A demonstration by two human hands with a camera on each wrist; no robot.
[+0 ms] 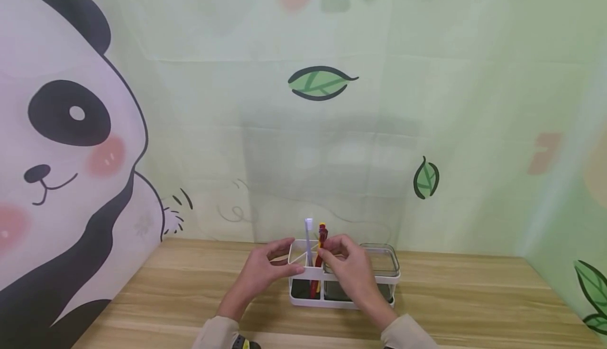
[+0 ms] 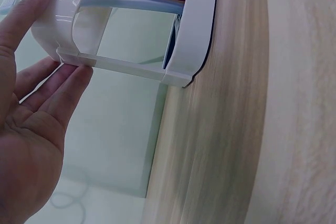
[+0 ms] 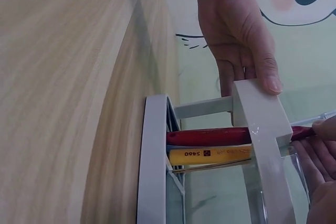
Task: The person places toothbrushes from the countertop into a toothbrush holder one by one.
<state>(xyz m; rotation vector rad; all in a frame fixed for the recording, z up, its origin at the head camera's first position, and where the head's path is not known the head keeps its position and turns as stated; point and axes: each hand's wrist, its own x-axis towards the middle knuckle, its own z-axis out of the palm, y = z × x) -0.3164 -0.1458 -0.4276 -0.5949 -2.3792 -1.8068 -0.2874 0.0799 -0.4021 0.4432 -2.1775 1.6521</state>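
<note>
A white toothbrush holder (image 1: pixel 313 273) stands on the table. My left hand (image 1: pixel 261 270) grips its upper ring at the left end, thumb in front and fingers behind, as the left wrist view shows (image 2: pixel 39 98). Out of the divided left section rise a pale blue toothbrush (image 1: pixel 308 241), a red toothbrush (image 3: pixel 210 136) and a yellow toothbrush (image 3: pixel 210 155). My right hand (image 1: pixel 351 264) pinches the upper part of the red toothbrush between thumb and fingers. Its lower end shows inside the holder, near the base.
A clear tray (image 1: pixel 386 262) sits in the holder's right section, partly behind my right hand. Beside the yellow handle runs a thin stick (image 3: pixel 220 166). The wooden table (image 1: pixel 474 296) meets a pale green printed cloth (image 1: pixel 208 106) with a panda at the left.
</note>
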